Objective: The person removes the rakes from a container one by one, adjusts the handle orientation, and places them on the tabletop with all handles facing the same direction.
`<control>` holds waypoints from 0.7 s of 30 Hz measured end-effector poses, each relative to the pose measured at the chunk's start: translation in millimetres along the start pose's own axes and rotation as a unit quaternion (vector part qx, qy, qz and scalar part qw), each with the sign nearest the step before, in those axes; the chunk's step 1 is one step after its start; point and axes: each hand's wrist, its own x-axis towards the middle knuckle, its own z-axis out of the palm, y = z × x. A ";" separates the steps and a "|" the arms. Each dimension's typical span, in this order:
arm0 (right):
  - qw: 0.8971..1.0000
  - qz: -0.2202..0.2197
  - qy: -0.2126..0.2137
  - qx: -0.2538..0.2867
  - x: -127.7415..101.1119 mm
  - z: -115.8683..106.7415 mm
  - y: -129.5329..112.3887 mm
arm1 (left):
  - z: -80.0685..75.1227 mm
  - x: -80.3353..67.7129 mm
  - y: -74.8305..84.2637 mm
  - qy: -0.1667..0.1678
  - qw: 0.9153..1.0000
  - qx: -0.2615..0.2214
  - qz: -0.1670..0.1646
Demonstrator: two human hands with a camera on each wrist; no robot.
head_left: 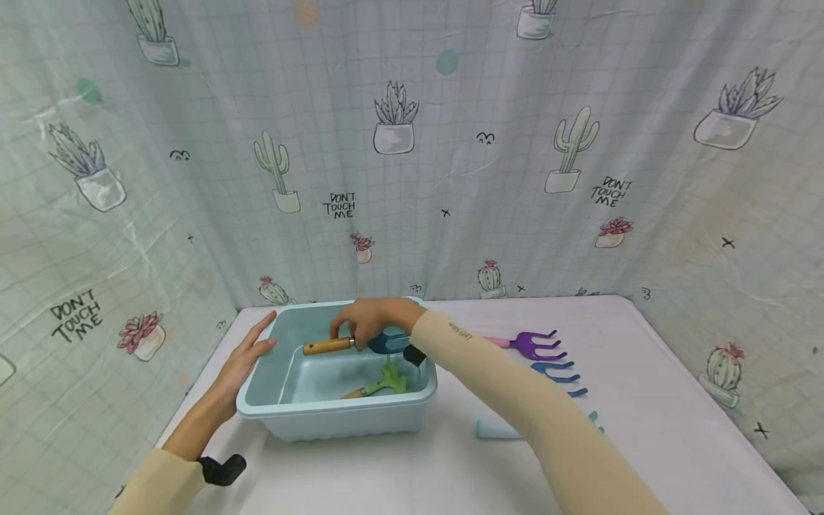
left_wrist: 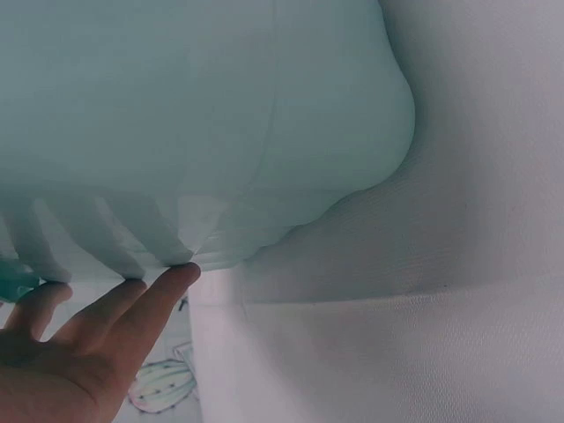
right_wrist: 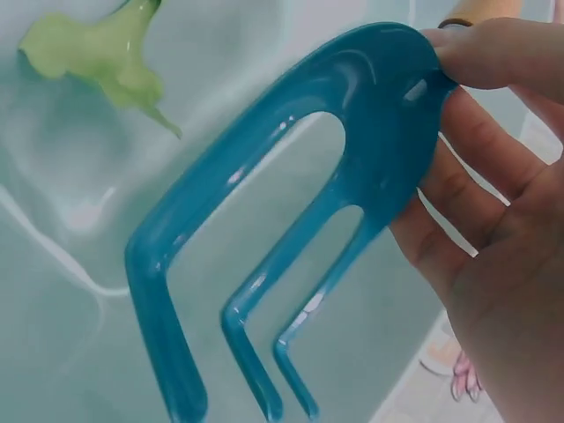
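Observation:
A light blue plastic bin (head_left: 341,425) stands on the table. My left hand (head_left: 243,361) rests at its left side. In the left wrist view, straight fingers (left_wrist: 154,308) touch the bin's outer wall. Over the inside of the bin, my right hand (head_left: 365,320) holds a blue garden hand fork (head_left: 389,342) near where its head meets the wooden handle. That handle points left; the right wrist view shows bent tines and a thumb (right_wrist: 507,55) at the neck. A green hand rake (head_left: 388,379) with a wooden handle lies on the bin floor.
Right of the bin lie a purple fork (head_left: 533,345) with a pink handle, a blue fork (head_left: 558,376) and a light blue handle (head_left: 496,428), partly behind my right sleeve (head_left: 515,393). A patterned curtain (head_left: 444,179) surrounds the white table (head_left: 669,415).

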 end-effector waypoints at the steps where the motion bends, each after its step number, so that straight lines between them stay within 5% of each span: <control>1: 1.000 0.001 0.004 0.003 -2.7 -2.3 0.0 | 0.0 0.1 0.5 -0.001 1.000 0.000 0.001; 21: 0.999 -0.007 0.040 0.030 -63.7 -42.5 -4.1 | -0.2 -0.3 0.4 0.001 1.000 0.003 -0.001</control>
